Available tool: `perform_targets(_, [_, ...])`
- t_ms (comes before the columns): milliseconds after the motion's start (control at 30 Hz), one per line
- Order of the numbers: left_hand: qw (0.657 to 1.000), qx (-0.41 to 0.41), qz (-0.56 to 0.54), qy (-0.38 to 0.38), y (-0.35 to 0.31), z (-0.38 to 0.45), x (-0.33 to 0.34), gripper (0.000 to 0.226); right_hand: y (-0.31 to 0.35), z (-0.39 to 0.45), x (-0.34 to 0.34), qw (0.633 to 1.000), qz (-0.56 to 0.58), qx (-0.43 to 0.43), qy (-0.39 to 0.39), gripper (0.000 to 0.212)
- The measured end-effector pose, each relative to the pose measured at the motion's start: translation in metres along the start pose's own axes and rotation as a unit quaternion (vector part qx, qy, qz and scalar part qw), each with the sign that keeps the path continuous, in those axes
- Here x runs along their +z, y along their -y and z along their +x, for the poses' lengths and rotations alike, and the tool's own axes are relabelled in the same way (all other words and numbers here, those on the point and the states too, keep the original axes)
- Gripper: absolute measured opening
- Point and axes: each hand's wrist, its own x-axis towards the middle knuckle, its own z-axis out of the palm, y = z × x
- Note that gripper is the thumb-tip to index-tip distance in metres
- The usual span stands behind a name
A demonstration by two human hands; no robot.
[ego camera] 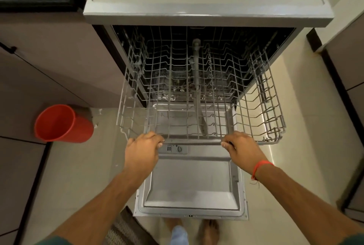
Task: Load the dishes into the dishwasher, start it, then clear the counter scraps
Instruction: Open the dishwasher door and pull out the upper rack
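The dishwasher (208,14) stands open in front of me, its door (193,185) folded down flat over the floor. A grey wire upper rack (262,106) is pulled out above the door and holds no dishes. My left hand (142,153) grips the rack's front rail at its left end. My right hand (243,149), with a red thread on the wrist, grips the same rail at its right end. A lower rack (177,89) shows deeper inside. No dishes are in view.
A red plastic bin (63,123) stands on the floor left of the dishwasher, by brown cabinets (39,71). More cabinets (350,71) line the right side. My feet (206,229) and a striped mat (124,229) are below the door's edge.
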Motion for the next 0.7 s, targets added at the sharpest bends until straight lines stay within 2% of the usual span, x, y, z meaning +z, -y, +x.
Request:
perform_targets(133, [1.000, -0.004, 0.004, 0.030, 0.003, -0.022, 0.003, 0.020, 0.002, -0.022, 0.014, 1.000, 0.002, -0.007, 0.025, 0.017])
perform_targets(333, [0.999, -0.011, -0.006, 0.034, -0.003, -0.039, 0.010, 0.017, -0.008, -0.035, 0.020, 1.000, -0.008, -0.018, 0.010, 0.017])
perform_targets(600, [0.998, -0.017, 0.006, 0.060, -0.001, -0.048, 0.005, 0.019, 0.003, -0.044, 0.022, 0.999, -0.009, 0.011, 0.048, 0.018])
perform_targets(700, [0.998, -0.028, 0.010, 0.062, -0.004, -0.048, 0.005, 0.022, 0.008, -0.045, 0.020, 0.999, 0.015, 0.040, 0.018, 0.010])
